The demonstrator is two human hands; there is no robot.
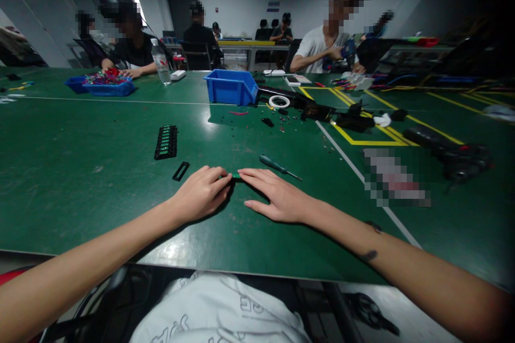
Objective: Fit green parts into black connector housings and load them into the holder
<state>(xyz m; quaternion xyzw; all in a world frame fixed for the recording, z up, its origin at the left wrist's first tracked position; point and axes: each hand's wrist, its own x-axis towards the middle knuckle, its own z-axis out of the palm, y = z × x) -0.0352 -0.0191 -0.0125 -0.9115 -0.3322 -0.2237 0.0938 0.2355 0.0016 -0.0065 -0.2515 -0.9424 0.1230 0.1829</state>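
A small green strip (235, 176), which looks like a circuit board, lies between my fingertips, mostly covered by them. My left hand (204, 191) has its fingers curled and pinched at the strip's left end. My right hand (281, 196) rests with fingers stretched and thumb apart, its fingertips touching the strip's right end. Left of my hands lies a black rectangular frame (181, 171) with an open middle. Beyond it is a black holder (166, 142) with a row of green boards. A screwdriver (280, 166) with a dark green handle lies just past my right hand.
A blue bin (230, 87) stands farther back on the green table (100, 171). Small screws and bits, a white ring (279, 101) and black parts (317, 111) lie right of it. A black power tool (450, 155) is at right. Several people sit or work beyond.
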